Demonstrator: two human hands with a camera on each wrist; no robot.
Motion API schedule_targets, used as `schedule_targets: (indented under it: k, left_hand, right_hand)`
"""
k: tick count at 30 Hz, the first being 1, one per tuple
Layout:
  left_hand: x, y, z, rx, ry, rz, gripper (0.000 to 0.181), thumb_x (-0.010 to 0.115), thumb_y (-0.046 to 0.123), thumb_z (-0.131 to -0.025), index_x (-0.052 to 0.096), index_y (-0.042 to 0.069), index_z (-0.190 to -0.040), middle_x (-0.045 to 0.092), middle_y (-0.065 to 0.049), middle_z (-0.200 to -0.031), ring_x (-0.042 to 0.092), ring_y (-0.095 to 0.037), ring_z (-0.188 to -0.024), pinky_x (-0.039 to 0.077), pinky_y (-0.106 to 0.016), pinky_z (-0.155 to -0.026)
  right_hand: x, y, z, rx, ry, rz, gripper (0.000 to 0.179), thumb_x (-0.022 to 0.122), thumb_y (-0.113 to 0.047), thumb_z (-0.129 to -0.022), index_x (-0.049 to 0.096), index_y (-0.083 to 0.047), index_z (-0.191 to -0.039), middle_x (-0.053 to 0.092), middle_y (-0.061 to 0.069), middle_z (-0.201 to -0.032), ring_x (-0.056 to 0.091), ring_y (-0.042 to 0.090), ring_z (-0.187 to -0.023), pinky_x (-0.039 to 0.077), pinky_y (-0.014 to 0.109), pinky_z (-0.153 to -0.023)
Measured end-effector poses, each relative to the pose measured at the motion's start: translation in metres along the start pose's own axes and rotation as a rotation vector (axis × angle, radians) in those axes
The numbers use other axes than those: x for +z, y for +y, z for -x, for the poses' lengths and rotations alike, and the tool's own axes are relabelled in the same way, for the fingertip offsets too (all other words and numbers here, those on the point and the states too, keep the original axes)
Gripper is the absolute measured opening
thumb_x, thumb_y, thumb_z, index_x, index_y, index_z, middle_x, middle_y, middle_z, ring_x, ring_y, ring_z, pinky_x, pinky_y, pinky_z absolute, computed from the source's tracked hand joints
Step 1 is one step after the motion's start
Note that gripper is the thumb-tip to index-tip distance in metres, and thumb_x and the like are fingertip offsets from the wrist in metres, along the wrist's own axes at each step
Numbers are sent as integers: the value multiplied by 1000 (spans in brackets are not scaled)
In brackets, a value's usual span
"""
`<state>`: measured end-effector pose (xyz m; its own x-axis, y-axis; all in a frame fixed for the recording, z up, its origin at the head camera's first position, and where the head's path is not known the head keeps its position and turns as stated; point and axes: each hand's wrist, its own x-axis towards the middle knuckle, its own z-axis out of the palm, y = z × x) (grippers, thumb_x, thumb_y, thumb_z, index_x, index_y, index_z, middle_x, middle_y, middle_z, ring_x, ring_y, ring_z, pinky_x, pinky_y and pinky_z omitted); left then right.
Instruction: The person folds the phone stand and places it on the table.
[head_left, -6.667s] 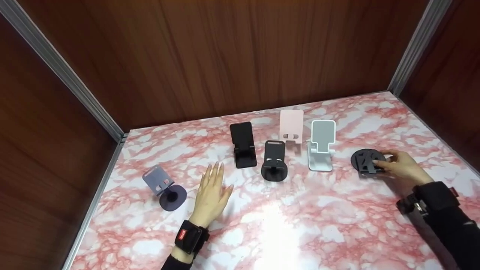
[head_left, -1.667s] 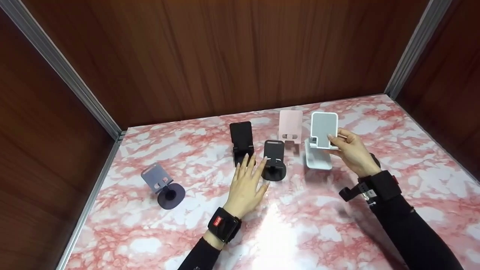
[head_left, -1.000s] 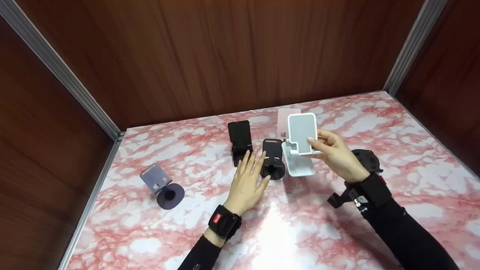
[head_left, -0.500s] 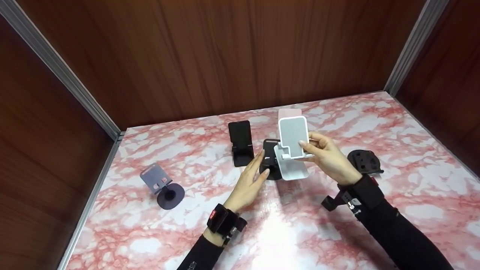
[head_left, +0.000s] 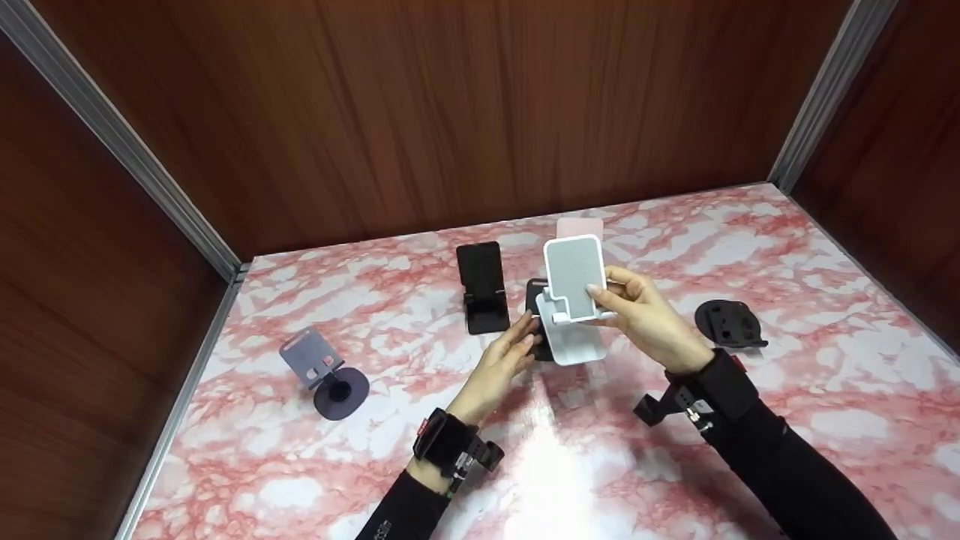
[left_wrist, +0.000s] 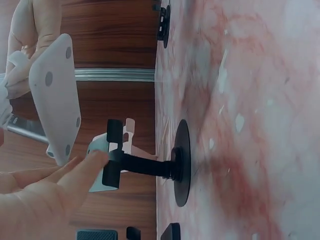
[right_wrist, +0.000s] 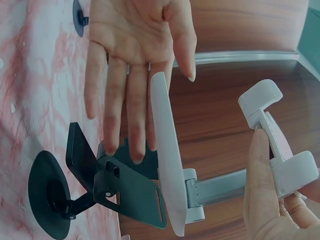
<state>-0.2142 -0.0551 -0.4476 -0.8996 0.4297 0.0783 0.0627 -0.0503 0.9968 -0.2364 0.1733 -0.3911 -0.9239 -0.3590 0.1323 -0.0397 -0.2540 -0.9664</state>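
My right hand (head_left: 649,319) pinches the upper plate of a white phone stand (head_left: 572,274) with a grey pad, thumb on the front. The stand hangs above the table; its base plate (right_wrist: 167,155) shows edge-on in the right wrist view. My left hand (head_left: 491,375) is just left of that base, fingers extended and palm turned inward; whether it touches the base I cannot tell. Behind the white stand, a black round-based phone stand (head_left: 535,289) is mostly hidden in the head view. Its round base (left_wrist: 183,165) stands on the table in the left wrist view.
A black rectangular phone stand (head_left: 482,274) is behind my left hand. The pink phone stand (head_left: 580,226) is largely covered by the white one. At left stands a purple phone stand (head_left: 341,394); at right lies a folded black one (head_left: 731,324). Wood panels (head_left: 487,112) enclose the table.
My right hand has left the folded black stand, lifted the white phone stand and brought it leftward. My left hand has moved right and turned its palm inward beside the white base.
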Motion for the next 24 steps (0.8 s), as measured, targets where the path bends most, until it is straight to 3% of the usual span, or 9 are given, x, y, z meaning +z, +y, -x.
schedule_targets:
  k: [5,10,13,17,24]
  left_hand:
    - [1,-1,-2,-77,8,127,57,37,19,-106,18,-4,-155,25,-29,-158,44,-36,-138,42,-44,-114]
    - [1,-4,-3,-139,55,220,56,40,17,-105,22,-5,-153,47,-25,-144,58,-14,-106,54,-27,-95]
    - [1,-6,-4,-142,65,250,56,40,16,-104,23,-8,-152,51,-23,-137,58,-8,-94,54,-25,-86]
    - [1,-8,-5,-126,61,277,55,40,15,-103,25,-9,-150,51,-23,-138,61,-8,-95,56,-30,-88]
    - [1,-13,-5,-108,104,275,50,46,6,-99,34,-6,-146,60,-14,-122,63,-13,-95,57,-32,-87]
  right_hand:
    - [5,2,0,5,10,-12,21,51,-6,-102,63,-14,-117,74,0,-106,70,14,-97,58,35,-90]
    - [11,5,1,6,4,-22,22,51,-7,-102,62,-14,-119,74,0,-107,70,14,-98,58,36,-91]
    - [14,8,0,-3,-7,-27,23,51,-7,-102,61,-13,-122,73,0,-109,70,15,-99,58,37,-92]
    - [18,12,0,-18,-18,-27,24,51,-7,-102,61,-13,-123,73,0,-110,70,15,-100,58,37,-91]
    - [22,19,1,-5,2,-24,25,51,-5,-101,60,-11,-124,73,0,-110,70,16,-99,59,36,-90]
